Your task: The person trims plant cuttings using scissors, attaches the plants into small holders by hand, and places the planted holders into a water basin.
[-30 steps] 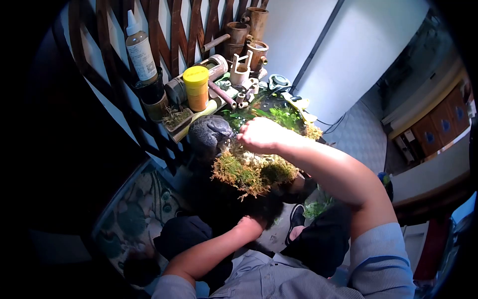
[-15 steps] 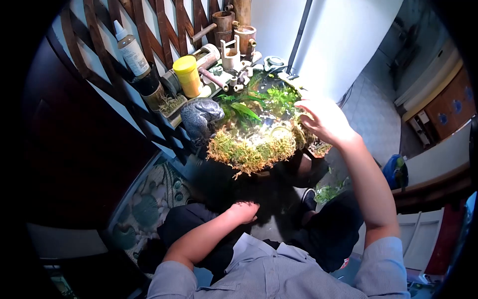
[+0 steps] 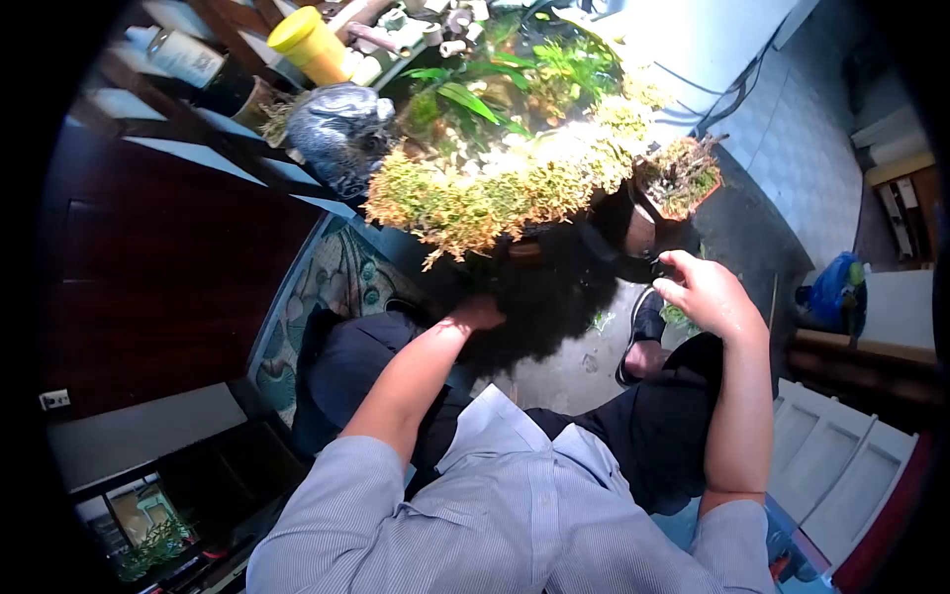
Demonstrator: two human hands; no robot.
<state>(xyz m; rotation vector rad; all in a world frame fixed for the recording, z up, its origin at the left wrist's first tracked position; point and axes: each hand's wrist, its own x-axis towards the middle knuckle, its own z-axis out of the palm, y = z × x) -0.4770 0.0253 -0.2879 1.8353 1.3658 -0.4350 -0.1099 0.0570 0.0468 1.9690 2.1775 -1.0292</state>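
My right hand [image 3: 711, 294] hangs in the air over the right foot, below the small pot of reddish moss [image 3: 681, 178]. Its fingers are curved and apart, with nothing between them. Near the left knee, in the shade beneath the pond's rim, is my left hand [image 3: 479, 314]; its fingers are dark and hard to make out. The mossy edge [image 3: 495, 203] of the planted water basin lies ahead of both hands. A dark grey stone figure [image 3: 339, 136] sits at the basin's left side.
A yellow-lidded jar [image 3: 311, 47] and a white-labelled bottle [image 3: 185, 57] stand at the upper left by the wooden lattice. Green plants [image 3: 572, 69] grow in the water. A blue bag [image 3: 837, 293] is at the right, above white panels [image 3: 841, 475].
My right hand has come away from the basin, down and toward my body. The view has tilted downward, so the basin sits higher in the picture. My left hand stays low.
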